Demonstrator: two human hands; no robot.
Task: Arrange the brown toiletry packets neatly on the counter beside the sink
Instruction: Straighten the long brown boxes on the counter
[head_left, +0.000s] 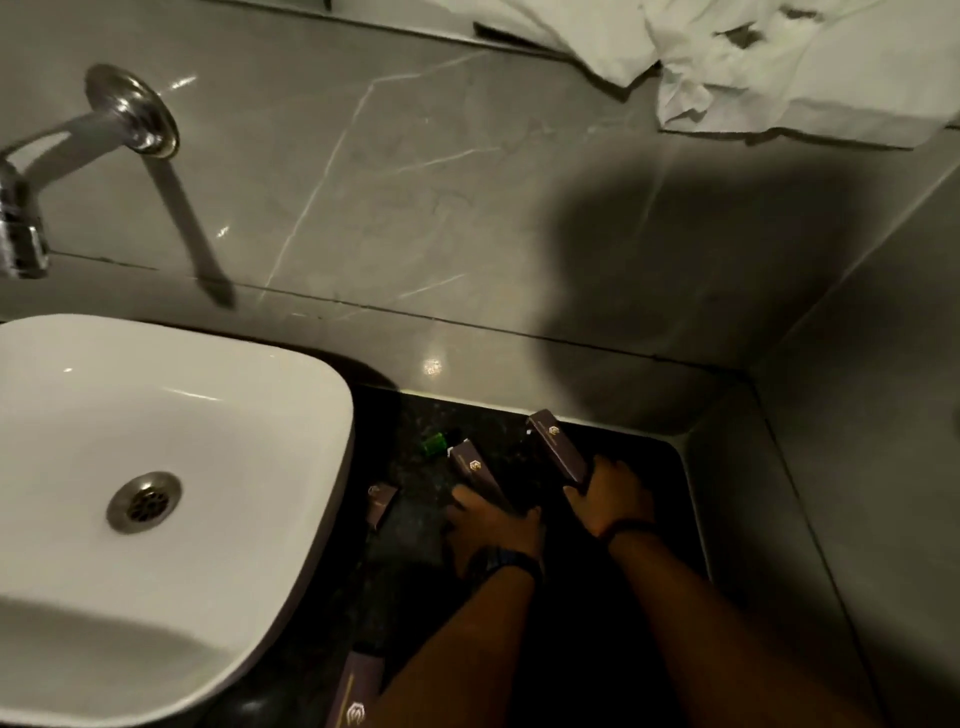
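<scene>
We see gold emblems, wording unreadable | left hand (493, 530) grips brown packet (475, 470) | right hand (610, 493) grips longer brown packet (558, 447) | white sink (311, 395) holds nothing

A bathroom, likely a hotel's: a white basin (156, 441) with a metal drain (144, 502) at nine o'clock, a chrome wall tap (62, 156) at ten, grey marble wall tiles (415, 182), white towels (779, 62) at one, and a dark stone surface (415, 519) carrying small boxed toiletries (380, 503).
</scene>
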